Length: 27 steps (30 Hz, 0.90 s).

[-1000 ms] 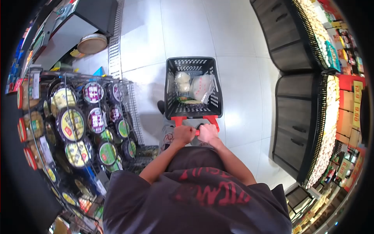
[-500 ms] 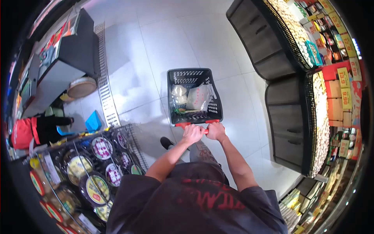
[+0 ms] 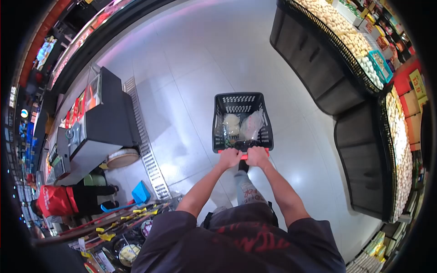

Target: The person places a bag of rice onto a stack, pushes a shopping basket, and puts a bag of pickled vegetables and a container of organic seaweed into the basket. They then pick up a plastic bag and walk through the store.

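Both hands are closed on the red handle of a black shopping basket. My left hand grips its left part and my right hand its right part, close beside the left. The perforated basket stands out in front of my body, above the grey floor. Inside it lie a round whitish item in clear wrap on the left and a clear plastic bag with pale contents on the right. Dark material at the basket's near end is partly hidden.
Dark produce stands curve along the right. A dark counter stands at the left beside a floor grate. A person in a red top is at the far left, near a blue dustpan. Packaged goods sit lower left.
The view has moved forward and turned. The basket, still held in both hands, sits farther right and lower in view. More of the person in red shows, and fewer packaged goods.
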Available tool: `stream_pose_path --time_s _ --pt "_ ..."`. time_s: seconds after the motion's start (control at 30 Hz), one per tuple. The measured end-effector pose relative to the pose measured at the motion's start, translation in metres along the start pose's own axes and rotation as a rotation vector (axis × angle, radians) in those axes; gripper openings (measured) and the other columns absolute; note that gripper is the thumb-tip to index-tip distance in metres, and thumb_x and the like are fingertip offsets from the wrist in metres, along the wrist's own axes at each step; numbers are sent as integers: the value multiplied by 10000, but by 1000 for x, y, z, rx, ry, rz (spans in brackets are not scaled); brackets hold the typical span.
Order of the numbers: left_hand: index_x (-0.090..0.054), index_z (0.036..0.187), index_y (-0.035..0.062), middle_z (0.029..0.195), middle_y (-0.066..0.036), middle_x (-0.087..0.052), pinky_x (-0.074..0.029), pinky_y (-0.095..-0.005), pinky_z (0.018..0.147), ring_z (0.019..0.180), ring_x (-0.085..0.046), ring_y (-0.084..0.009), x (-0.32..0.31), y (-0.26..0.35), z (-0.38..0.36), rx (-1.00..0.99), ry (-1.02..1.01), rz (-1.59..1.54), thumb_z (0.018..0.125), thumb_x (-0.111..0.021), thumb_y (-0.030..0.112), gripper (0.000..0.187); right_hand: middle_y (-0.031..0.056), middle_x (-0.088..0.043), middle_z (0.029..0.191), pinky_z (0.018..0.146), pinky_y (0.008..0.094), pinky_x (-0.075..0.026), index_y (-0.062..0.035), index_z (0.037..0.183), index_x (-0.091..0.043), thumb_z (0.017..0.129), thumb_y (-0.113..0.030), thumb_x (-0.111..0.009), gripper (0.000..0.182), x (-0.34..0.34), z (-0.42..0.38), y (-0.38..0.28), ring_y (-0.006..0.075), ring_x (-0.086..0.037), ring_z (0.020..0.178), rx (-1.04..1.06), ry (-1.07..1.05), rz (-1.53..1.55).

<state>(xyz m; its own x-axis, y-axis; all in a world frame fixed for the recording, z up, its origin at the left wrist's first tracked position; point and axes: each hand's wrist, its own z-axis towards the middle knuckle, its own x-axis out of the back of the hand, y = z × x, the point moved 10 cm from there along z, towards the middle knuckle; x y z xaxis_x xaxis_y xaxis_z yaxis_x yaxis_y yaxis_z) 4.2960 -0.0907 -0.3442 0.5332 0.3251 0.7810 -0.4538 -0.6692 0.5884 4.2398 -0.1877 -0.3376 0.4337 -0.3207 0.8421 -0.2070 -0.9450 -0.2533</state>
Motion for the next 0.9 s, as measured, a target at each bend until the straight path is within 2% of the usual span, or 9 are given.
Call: stream_pose_path --time_s 0.2,0.23,0.37,0.43,0.5,0.57,0.63,0.8,0.9 --pt "-762 787 90 732 -219 -676 -553 -502 712 706 -674 -401 46 -27 126 90 -43 70 841 -524 355 360 193 -719 987 838 426 -561 -33 925 -739 723 -207 -644 283 73 118 30 318 -707 936 15 -77 68" --pt "-765 791 95 733 -218 -676 -553 -500 710 710 -673 -401 55 -27 173 113 -59 83 835 -526 345 349 193 -719 987 838 426 -561 -33 925 -739 723 -207 -644 283 95 153 53 318 -707 936 2 -78 39" --pt "-763 774 96 726 -215 -675 -550 -501 703 706 -673 -400 87 -38 255 113 -28 58 826 -529 338 340 208 -720 935 796 424 -569 -29 866 -743 704 -187 -640 249 134 230 65 328 -714 892 10 -77 65" --pt "-754 757 75 748 -227 -681 -535 -516 756 736 -673 -406 100 -44 300 123 -56 60 838 -527 358 372 211 -720 912 777 427 -572 -28 843 -743 696 -187 -643 238 153 270 79 334 -716 869 8 -82 72" --pt "-754 763 76 760 -229 -681 -535 -515 760 741 -673 -403 117 -46 346 122 -79 36 837 -529 357 368 201 -717 853 741 436 -576 -25 790 -728 710 -262 -656 260 177 311 92 340 -716 806 29 -28 58" --pt "-751 739 86 697 -209 -667 -541 -495 683 681 -665 -402 138 -48 394 68 -48 17 825 -535 337 342 198 -716 844 739 439 -576 -32 790 -730 705 -275 -664 265 199 352 105 342 -715 802 7 -32 52" --pt "-755 742 86 744 -216 -681 -552 -482 736 725 -678 -389 152 -57 447 76 -84 14 842 -535 359 365 195 -715 836 736 442 -576 -39 789 -732 700 -287 -673 270 230 399 118 345 -714 797 -12 -21 37" --pt "-758 769 86 779 -221 -691 -553 -484 757 770 -687 -392 190 -74 580 89 -145 4 848 -526 371 376 147 -722 840 743 441 -571 -143 871 -761 698 -327 -689 262 303 506 157 334 -708 797 22 -43 57" --pt "-762 766 95 750 -227 -679 -547 -503 738 735 -677 -399 214 -84 668 75 -107 5 857 -520 367 375 126 -724 837 745 445 -566 -193 931 -772 700 -346 -690 290 332 572 221 316 -705 825 -98 149 147"
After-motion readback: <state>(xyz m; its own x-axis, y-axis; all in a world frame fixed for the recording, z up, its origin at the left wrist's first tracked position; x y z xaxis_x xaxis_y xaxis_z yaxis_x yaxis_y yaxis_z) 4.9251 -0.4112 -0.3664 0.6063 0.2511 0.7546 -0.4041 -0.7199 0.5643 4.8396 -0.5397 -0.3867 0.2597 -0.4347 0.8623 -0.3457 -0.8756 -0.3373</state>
